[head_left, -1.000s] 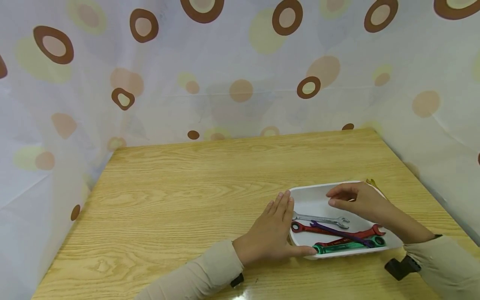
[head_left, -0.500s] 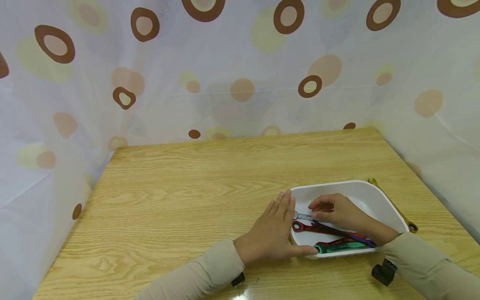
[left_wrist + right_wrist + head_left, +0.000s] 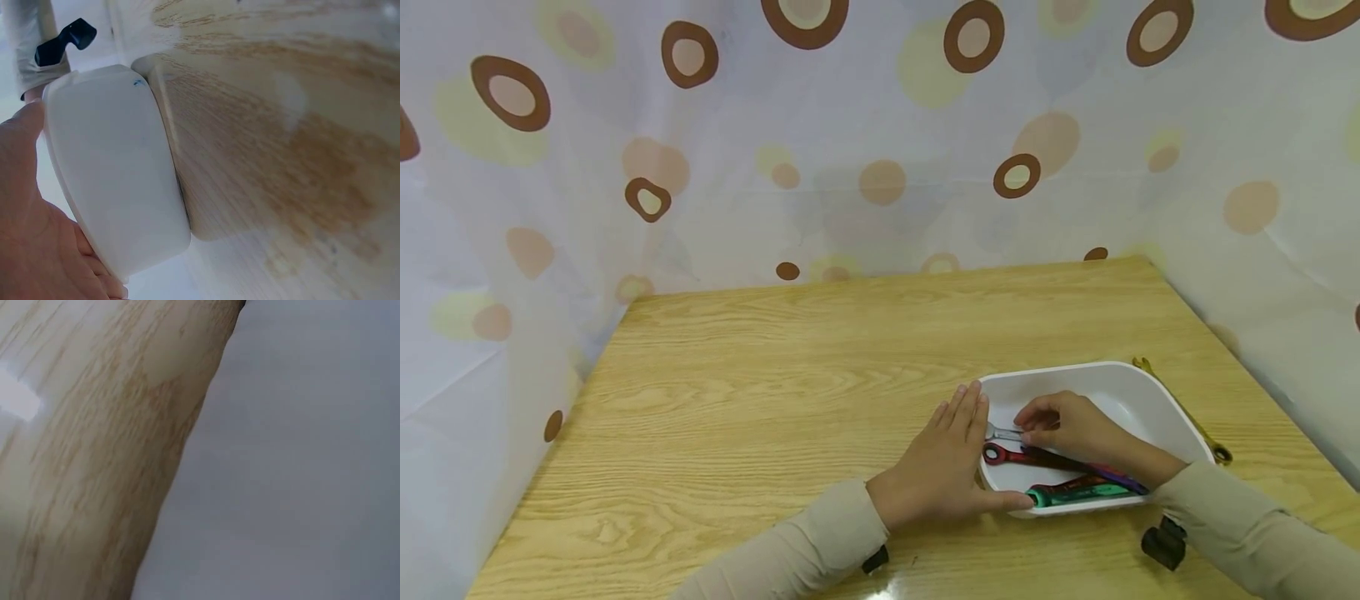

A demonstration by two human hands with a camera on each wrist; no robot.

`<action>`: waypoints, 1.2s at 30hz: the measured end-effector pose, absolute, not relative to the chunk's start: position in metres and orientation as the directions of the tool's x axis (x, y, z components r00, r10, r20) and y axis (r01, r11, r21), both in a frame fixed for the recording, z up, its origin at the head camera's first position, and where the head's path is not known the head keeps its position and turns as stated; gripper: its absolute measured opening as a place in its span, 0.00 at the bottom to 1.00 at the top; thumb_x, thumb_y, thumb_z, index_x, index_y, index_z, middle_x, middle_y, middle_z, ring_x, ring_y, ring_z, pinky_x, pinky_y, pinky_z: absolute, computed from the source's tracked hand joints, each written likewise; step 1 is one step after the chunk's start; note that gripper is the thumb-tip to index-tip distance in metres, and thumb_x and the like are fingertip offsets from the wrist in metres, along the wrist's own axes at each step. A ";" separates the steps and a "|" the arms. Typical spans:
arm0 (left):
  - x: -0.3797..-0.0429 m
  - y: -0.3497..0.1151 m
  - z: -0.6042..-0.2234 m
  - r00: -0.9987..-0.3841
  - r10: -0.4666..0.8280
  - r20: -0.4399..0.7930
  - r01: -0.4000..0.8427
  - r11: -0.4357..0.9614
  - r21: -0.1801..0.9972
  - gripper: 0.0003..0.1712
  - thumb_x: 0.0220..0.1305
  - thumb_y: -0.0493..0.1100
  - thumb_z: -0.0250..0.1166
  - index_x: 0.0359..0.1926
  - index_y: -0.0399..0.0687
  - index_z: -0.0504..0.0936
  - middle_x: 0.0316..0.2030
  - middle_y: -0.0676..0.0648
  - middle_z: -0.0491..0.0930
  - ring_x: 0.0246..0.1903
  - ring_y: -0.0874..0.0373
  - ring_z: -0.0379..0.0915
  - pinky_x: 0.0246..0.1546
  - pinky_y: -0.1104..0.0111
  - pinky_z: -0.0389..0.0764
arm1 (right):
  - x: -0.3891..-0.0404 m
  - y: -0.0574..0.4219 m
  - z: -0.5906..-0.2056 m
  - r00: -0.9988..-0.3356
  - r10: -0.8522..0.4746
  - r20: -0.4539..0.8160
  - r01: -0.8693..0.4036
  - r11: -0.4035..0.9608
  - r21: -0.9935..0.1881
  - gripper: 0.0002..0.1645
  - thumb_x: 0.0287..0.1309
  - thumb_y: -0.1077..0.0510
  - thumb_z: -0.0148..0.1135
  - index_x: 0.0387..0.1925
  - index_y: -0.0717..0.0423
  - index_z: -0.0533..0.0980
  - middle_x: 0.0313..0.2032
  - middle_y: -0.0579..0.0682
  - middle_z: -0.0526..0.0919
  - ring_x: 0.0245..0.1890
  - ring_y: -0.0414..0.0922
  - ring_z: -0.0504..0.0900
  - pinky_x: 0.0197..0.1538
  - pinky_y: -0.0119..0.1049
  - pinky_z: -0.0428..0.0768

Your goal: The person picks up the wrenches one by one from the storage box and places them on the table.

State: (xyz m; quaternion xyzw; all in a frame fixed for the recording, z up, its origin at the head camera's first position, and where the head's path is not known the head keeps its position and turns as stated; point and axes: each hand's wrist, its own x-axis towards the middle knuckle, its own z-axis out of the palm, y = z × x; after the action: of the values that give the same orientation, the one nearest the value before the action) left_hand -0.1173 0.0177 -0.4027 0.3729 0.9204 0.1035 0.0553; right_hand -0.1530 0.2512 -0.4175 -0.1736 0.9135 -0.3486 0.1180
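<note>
A white tray [image 3: 1120, 379] with several wrenches in it sits at the table's right front. My left hand [image 3: 934, 471] rests straight-fingered along its left rim, the thumb at the front corner; in the left wrist view the hand [image 3: 44, 231] lies against the tray's wall [image 3: 119, 169]. My right hand [image 3: 1078, 429] reaches inside, thumb and curled fingers pinching a silver combination wrench [image 3: 1002, 432], whose right part they hide. Below lie a red wrench [image 3: 1011, 456], a purple wrench [image 3: 1123, 479] partly under the hand, and a green wrench [image 3: 1078, 494] along the front wall.
A gold wrench [image 3: 1187, 417] lies on the wooden table [image 3: 775, 400] just outside the tray's right side. A patterned white curtain [image 3: 820, 125] surrounds the table at the back and sides. The right wrist view shows table surface and pale cloth [image 3: 287, 469].
My right hand has come left and down from over the tray's right part to the silver wrench, then stayed nearly still. The left hand has kept its place at the rim.
</note>
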 end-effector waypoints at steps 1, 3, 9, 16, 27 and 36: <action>-0.117 0.018 -0.403 -0.715 0.699 -0.025 0.675 0.700 0.234 0.68 0.53 0.84 0.42 0.74 0.37 0.35 0.75 0.38 0.29 0.74 0.47 0.27 0.71 0.57 0.47 | -0.153 0.251 -0.418 -0.912 -0.399 -0.097 -0.235 0.700 -0.675 0.10 0.52 0.59 0.70 0.37 0.58 0.82 0.29 0.43 0.83 0.30 0.36 0.79 0.34 0.29 0.77; -0.117 0.018 -0.403 -0.716 0.698 -0.026 0.675 0.700 0.234 0.68 0.53 0.84 0.42 0.74 0.37 0.35 0.75 0.39 0.29 0.74 0.47 0.27 0.71 0.57 0.47 | -0.152 0.252 -0.419 -0.911 -0.402 -0.095 -0.240 0.702 -0.670 0.10 0.52 0.59 0.70 0.37 0.58 0.82 0.29 0.43 0.82 0.29 0.36 0.78 0.33 0.29 0.77; -0.117 0.018 -0.405 -0.716 0.697 -0.032 0.671 0.700 0.243 0.68 0.53 0.84 0.41 0.74 0.37 0.34 0.74 0.39 0.27 0.74 0.47 0.26 0.71 0.57 0.46 | -0.152 0.252 -0.420 -0.909 -0.410 -0.076 -0.269 0.716 -0.644 0.08 0.52 0.60 0.70 0.35 0.58 0.83 0.27 0.42 0.82 0.27 0.34 0.77 0.32 0.29 0.76; -0.118 0.019 -0.407 -0.713 0.700 -0.020 0.677 0.697 0.236 0.68 0.53 0.84 0.42 0.74 0.37 0.35 0.74 0.39 0.28 0.74 0.48 0.26 0.71 0.57 0.46 | -0.154 0.252 -0.422 -0.909 -0.413 -0.061 -0.288 0.727 -0.624 0.05 0.51 0.62 0.69 0.33 0.57 0.83 0.26 0.41 0.82 0.27 0.33 0.77 0.32 0.29 0.76; -0.119 0.019 -0.410 -0.714 0.700 -0.018 0.679 0.698 0.230 0.68 0.53 0.84 0.41 0.75 0.37 0.37 0.75 0.40 0.28 0.74 0.48 0.26 0.72 0.58 0.44 | -0.152 0.250 -0.422 -0.887 -0.458 -0.053 -0.332 0.715 -0.615 0.03 0.53 0.64 0.67 0.31 0.57 0.80 0.25 0.41 0.79 0.26 0.32 0.73 0.31 0.29 0.75; -0.119 0.019 -0.409 -0.714 0.700 -0.011 0.680 0.696 0.232 0.68 0.52 0.85 0.40 0.74 0.37 0.36 0.75 0.39 0.28 0.74 0.47 0.27 0.72 0.57 0.45 | -0.151 0.248 -0.420 -0.869 -0.491 -0.059 -0.366 0.719 -0.591 0.03 0.55 0.65 0.66 0.31 0.57 0.79 0.26 0.41 0.78 0.26 0.32 0.72 0.31 0.29 0.74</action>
State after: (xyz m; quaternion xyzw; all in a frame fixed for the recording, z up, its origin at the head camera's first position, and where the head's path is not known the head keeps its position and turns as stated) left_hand -0.1189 0.0188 -0.4094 0.3752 0.9196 0.1061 0.0492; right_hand -0.1507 0.2481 -0.4197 -0.2325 0.9211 -0.2939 0.1059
